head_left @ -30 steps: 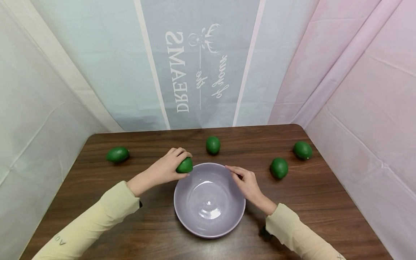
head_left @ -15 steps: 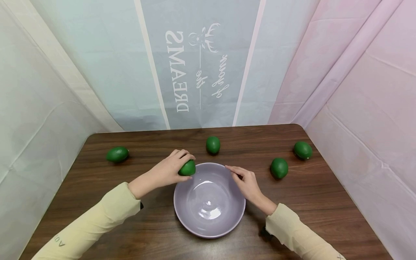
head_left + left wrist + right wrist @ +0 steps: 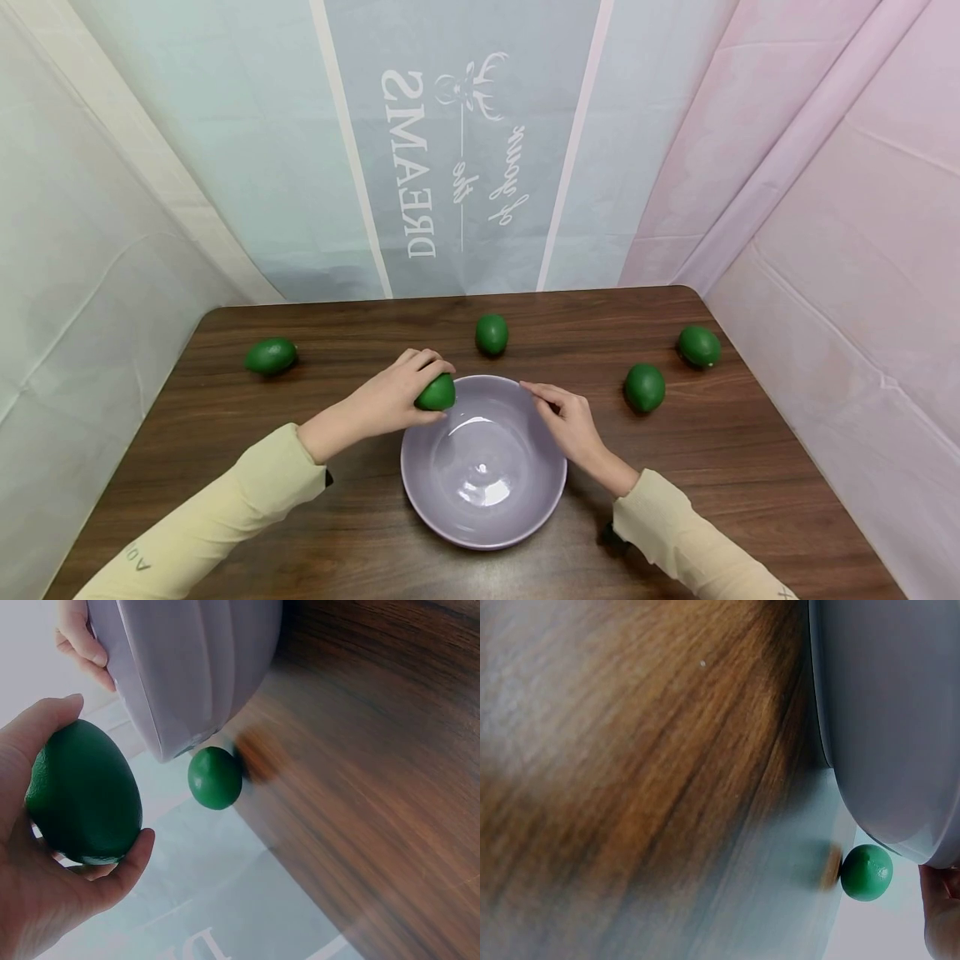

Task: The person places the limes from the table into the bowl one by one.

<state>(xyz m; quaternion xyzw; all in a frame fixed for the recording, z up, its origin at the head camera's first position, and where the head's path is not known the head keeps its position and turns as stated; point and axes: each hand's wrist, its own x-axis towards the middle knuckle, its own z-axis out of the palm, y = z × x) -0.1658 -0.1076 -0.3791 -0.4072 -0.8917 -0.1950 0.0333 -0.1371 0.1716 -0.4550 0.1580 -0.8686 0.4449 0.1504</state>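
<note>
In the head view, my left hand [image 3: 390, 396] grips a green lime [image 3: 437, 392] over the far-left rim of a lilac bowl [image 3: 480, 454]. The left wrist view has the lime [image 3: 86, 793] held between thumb and fingers, apart from the bowl's wall [image 3: 199, 667]. My right hand [image 3: 572, 427] pinches the far-right rim of the bowl with its fingertips. Only part of that hand [image 3: 941, 915] appears at the edge of the right wrist view. Nothing lies inside the bowl, which stands upright on the table.
Several more limes lie on the dark wooden table [image 3: 360, 533]: one lime [image 3: 272, 357] far left, another lime [image 3: 492, 335] behind the bowl, and two to the right, a nearer lime [image 3: 645, 387] and a farther lime [image 3: 699, 346]. Cloth hangings [image 3: 465, 167] enclose the back and sides.
My left hand has moved a little right and toward me with the lime, coming further over the bowl's rim. The right hand and the bowl have stayed in place.
</note>
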